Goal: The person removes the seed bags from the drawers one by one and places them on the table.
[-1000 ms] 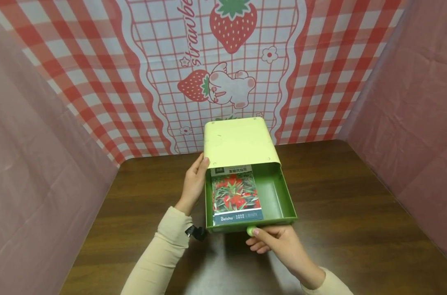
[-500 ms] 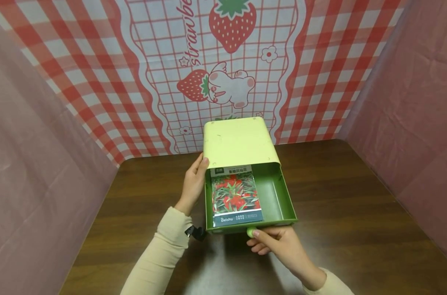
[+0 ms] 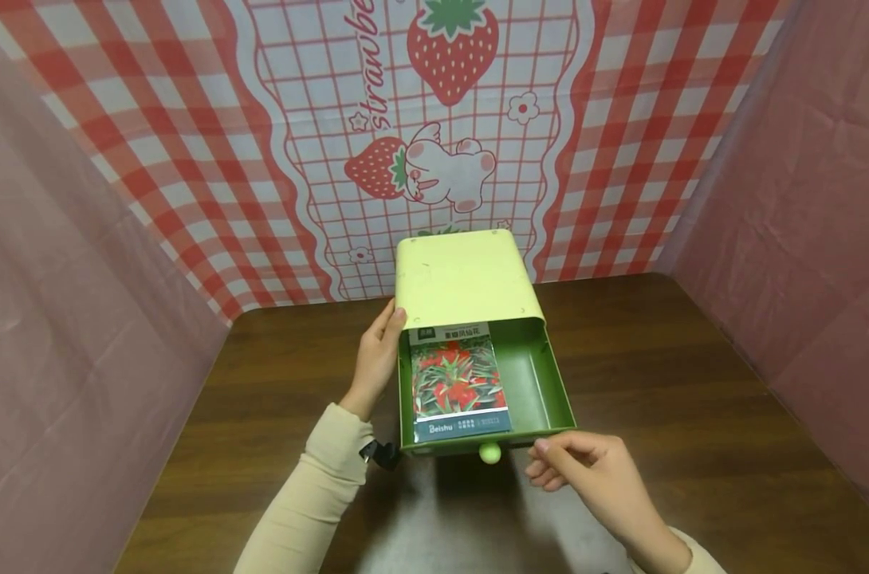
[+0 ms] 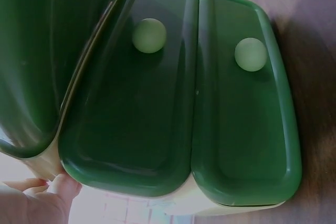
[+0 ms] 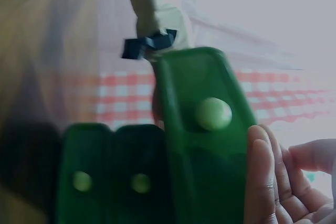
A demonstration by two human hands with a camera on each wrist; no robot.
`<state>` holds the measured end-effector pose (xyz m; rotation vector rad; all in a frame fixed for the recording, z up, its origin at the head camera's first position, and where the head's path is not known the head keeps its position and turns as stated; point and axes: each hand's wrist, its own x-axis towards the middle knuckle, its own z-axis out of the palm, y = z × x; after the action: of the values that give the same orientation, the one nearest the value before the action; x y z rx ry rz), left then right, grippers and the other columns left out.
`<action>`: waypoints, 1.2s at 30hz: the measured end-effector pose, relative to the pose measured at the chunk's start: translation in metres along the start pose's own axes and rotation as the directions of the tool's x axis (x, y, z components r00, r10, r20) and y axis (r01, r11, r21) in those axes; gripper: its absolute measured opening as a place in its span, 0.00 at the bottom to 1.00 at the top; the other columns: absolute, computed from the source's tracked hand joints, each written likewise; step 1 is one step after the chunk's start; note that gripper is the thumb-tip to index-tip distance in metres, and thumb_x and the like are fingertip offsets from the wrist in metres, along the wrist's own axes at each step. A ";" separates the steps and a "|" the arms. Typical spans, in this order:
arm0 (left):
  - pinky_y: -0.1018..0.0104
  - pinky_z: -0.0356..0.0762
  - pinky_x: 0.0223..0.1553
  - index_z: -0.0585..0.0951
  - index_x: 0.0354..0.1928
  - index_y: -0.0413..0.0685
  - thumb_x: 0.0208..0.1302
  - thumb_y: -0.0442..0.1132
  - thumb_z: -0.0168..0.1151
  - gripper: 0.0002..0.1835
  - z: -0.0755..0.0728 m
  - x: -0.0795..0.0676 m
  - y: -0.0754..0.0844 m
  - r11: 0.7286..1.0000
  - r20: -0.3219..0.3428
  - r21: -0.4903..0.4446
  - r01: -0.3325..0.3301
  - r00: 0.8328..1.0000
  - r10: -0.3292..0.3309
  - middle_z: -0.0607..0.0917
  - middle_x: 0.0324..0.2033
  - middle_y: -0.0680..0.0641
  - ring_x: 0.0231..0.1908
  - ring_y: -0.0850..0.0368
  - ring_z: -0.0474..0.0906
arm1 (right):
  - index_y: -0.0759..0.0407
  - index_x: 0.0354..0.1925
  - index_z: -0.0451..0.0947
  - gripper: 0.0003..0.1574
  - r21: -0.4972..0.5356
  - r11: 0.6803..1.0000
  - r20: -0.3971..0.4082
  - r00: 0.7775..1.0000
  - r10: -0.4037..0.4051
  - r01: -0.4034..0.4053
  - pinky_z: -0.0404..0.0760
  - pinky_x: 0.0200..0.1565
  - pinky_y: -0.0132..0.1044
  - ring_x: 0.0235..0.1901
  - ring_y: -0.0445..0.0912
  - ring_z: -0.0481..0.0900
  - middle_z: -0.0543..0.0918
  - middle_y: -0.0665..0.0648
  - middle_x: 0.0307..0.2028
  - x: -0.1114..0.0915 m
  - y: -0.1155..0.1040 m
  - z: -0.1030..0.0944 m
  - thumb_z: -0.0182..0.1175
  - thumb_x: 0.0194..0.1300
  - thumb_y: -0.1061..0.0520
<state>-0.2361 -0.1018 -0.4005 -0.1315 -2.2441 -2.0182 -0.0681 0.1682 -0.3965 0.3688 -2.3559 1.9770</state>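
Note:
A small pale yellow cabinet (image 3: 466, 275) with green drawers stands on the table. Its top drawer (image 3: 531, 383) is pulled out, and a seed packet (image 3: 456, 383) picturing red flowers lies in its left part. A round light green knob (image 3: 489, 453) sits on the drawer front. My left hand (image 3: 377, 355) rests against the cabinet's left side, with the thumb near the front corner. My right hand (image 3: 595, 474) is at the right end of the drawer front, fingers relaxed and off the knob, holding nothing.
Two closed lower drawers (image 4: 131, 98) with round knobs show in the left wrist view. The brown wooden table (image 3: 277, 399) reaches to a strawberry-print checked cloth (image 3: 614, 159) behind. Pink cloth walls (image 3: 786, 239) stand on both sides.
My right hand has let go of the knob and moved right along the drawer front. The left hand, the cabinet and the pulled-out drawer stay nearly in place.

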 end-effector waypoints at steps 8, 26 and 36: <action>0.54 0.54 0.76 0.62 0.74 0.50 0.73 0.57 0.49 0.33 0.000 -0.001 -0.002 1.000 0.002 -0.006 -0.002 1.000 0.002 0.64 0.73 0.48 0.74 0.51 0.56 | 0.71 0.30 0.81 0.09 -0.055 0.983 -0.096 0.979 -0.179 0.174 0.83 0.20 0.35 0.18 0.42 0.83 0.85 0.49 0.20 0.011 -0.023 -0.026 0.58 0.67 0.69; 0.54 0.53 0.76 0.61 0.75 0.49 0.75 0.56 0.46 0.32 0.000 0.000 -0.003 1.000 0.010 0.022 -0.017 1.000 0.017 0.64 0.73 0.48 0.74 0.51 0.56 | 0.53 0.41 0.84 0.05 -0.404 0.871 0.020 0.954 -0.298 0.281 0.81 0.34 0.26 0.33 0.38 0.81 0.86 0.52 0.37 0.089 -0.050 -0.037 0.63 0.66 0.58; 0.54 0.53 0.76 0.61 0.74 0.48 0.75 0.56 0.46 0.33 0.000 0.001 -0.003 1.000 0.008 0.012 -0.024 1.000 0.024 0.64 0.73 0.47 0.74 0.50 0.56 | 0.55 0.50 0.83 0.15 -0.614 0.713 0.285 0.938 -0.199 0.338 0.84 0.46 0.47 0.44 0.45 0.83 0.87 0.50 0.46 0.117 -0.040 -0.015 0.64 0.66 0.53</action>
<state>-0.2371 -0.1018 -0.4036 -0.1649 -2.2482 -1.9946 -0.1755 0.1590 -0.3332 0.8265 -2.7148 0.9172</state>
